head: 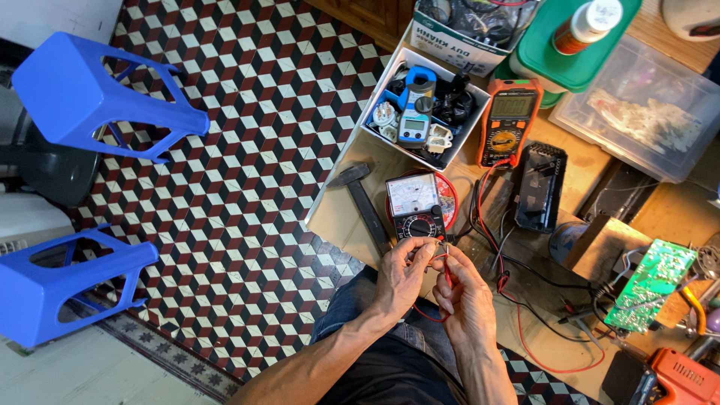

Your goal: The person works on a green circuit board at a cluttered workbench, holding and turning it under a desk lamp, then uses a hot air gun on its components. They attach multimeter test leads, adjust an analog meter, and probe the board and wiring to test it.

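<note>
Both hands, the left hand (pixel 401 274) and right hand (pixel 461 296), pinch a red probe lead (pixel 447 276) between them, just near of the analog multimeter (pixel 415 206) on the surface (pixel 337 217).

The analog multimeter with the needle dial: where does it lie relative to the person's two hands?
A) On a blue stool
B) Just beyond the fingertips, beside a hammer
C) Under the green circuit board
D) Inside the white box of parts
B: the analog multimeter sits just above the hands, left hand and right hand, with the hammer at its side.

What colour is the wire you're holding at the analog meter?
Red: the wire runs between both hands, just below the analog meter. Head view shows it.
</note>
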A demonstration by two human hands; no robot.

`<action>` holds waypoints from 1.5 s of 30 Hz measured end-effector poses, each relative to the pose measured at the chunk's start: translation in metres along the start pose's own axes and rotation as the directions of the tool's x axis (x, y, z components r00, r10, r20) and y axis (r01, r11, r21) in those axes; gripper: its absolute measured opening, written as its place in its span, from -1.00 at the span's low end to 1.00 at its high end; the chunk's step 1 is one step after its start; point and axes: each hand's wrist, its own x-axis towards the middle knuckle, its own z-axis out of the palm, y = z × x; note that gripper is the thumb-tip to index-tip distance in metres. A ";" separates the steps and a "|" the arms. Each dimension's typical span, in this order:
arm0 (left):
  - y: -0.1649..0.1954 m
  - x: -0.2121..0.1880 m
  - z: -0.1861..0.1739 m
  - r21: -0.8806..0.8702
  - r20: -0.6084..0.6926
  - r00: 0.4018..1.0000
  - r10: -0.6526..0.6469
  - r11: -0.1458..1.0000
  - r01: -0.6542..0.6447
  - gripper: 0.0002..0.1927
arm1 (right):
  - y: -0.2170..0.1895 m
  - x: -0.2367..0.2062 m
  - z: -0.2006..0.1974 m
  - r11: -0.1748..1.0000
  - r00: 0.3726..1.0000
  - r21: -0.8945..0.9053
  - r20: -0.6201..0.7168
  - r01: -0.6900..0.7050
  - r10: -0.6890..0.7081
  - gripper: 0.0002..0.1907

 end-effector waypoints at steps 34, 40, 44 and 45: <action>-0.050 0.110 -0.046 0.083 -0.156 0.987 -0.034 0.995 0.047 -0.65 | 0.020 0.122 0.038 0.984 0.987 -0.100 -0.076 -0.149 0.142 -0.77; -0.038 0.112 -0.052 0.179 -0.203 0.979 0.021 0.984 0.016 -0.62 | 0.023 0.135 0.042 0.987 0.987 -0.111 -0.125 -0.115 0.101 -0.79; -0.025 0.111 -0.056 0.412 -0.230 0.946 0.229 0.904 -0.119 -0.68 | 0.024 0.140 0.041 0.986 0.985 -0.130 -0.150 -0.104 0.085 -0.79; -0.022 0.112 -0.057 0.462 -0.220 0.934 0.283 0.873 -0.156 -0.69 | 0.025 0.140 0.041 0.985 0.983 -0.135 -0.160 -0.109 0.087 -0.79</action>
